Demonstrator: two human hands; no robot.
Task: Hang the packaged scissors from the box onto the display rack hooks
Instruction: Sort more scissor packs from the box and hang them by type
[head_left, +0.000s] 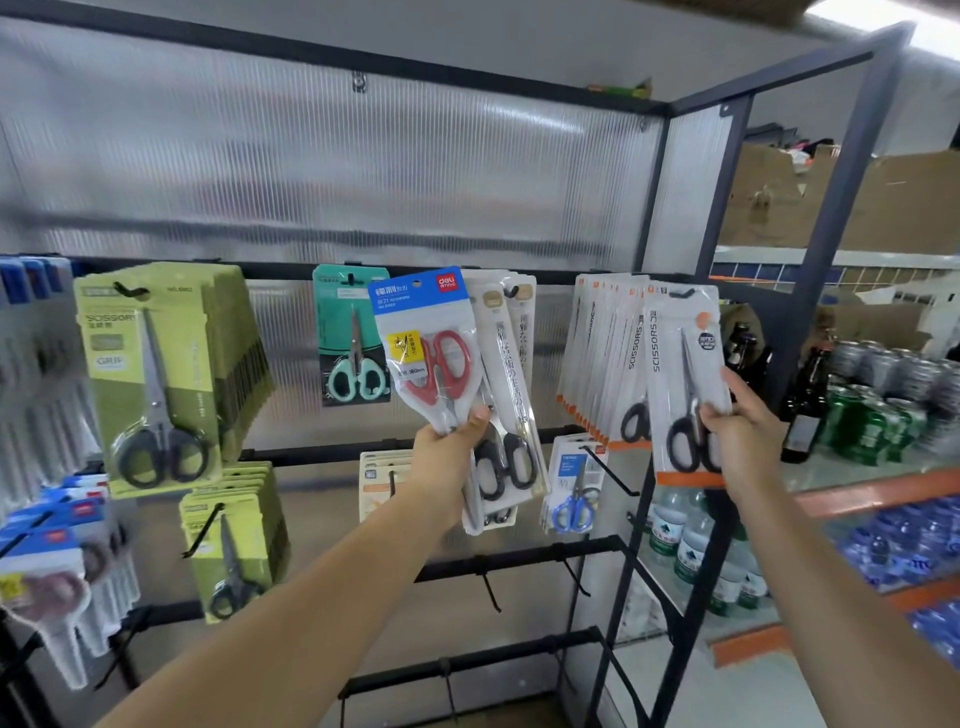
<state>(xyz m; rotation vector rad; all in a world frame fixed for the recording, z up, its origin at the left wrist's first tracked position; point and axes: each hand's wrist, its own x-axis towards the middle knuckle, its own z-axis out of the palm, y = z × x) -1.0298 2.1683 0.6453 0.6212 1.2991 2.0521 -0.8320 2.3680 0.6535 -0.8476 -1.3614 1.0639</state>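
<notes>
My left hand (451, 448) grips a pack of red-handled scissors (423, 345) with a blue header by its lower end, holding it up in front of the rack's middle. My right hand (740, 428) holds a white pack of black-handled scissors (680, 379) with an orange bottom strip; its top slot is at a hook beside a row of matching packs (602, 358). The display rack (405, 273) has black bars and hooks. No box is in view.
Green scissor packs (166, 374) hang at the left, a teal pack (350, 338) and long white packs (511, 395) in the middle, a small blue-handled pack (574, 491) lower down. Bare hooks (488, 590) stick out below. Shelves with bottles and cans (883, 410) stand at the right.
</notes>
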